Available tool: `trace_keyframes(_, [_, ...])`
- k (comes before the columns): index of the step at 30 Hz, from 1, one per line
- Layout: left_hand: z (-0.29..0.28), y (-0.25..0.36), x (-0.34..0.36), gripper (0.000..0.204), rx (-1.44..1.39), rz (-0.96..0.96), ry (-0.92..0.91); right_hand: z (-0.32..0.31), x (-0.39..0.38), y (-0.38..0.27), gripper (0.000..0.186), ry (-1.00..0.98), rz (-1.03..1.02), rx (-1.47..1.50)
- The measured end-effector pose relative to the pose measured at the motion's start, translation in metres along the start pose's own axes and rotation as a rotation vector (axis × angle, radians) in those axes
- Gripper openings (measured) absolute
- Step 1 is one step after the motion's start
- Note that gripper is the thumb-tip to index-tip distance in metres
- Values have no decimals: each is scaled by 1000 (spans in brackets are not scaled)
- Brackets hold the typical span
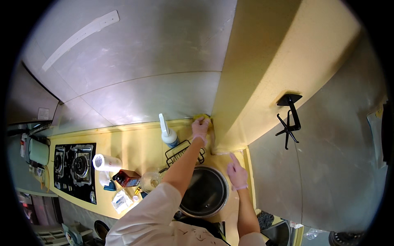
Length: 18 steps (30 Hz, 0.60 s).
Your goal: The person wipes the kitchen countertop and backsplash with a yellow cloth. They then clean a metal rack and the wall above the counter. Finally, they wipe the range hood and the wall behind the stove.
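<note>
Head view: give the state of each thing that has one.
Left hand, gloved, fingers bent over yellow pad
Right hand, gloved, index finger extended
Dark pot, uncovered
Gas stove, no flame visible
White bottle, upright
Paper roll, standing on end
Red-brown bottle, black top on
Black hook, nothing hung on it

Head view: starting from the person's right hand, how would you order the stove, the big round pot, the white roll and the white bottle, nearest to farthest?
From the right hand:
1. Big round pot, just to its left.
2. White bottle, farther left, near the back wall.
3. White roll, left of the bottle.
4. Stove, at the counter's left end.
</note>
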<state>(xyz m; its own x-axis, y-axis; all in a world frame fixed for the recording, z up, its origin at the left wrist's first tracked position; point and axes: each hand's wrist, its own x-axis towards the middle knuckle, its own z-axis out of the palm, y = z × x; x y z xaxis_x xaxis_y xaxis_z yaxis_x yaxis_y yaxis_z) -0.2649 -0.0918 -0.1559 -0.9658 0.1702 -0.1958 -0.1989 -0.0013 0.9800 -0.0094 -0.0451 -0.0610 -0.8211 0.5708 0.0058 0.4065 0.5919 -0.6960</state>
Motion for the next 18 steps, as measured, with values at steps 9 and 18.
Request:
trace_keyframes(9, [11,3,-6,25,640,100,-221,-25,-112,53,34,124,202,198])
trace_keyframes(18, [-13,-8,-108,16,760,187,-360,-20,-135,52,30,129,240,235])
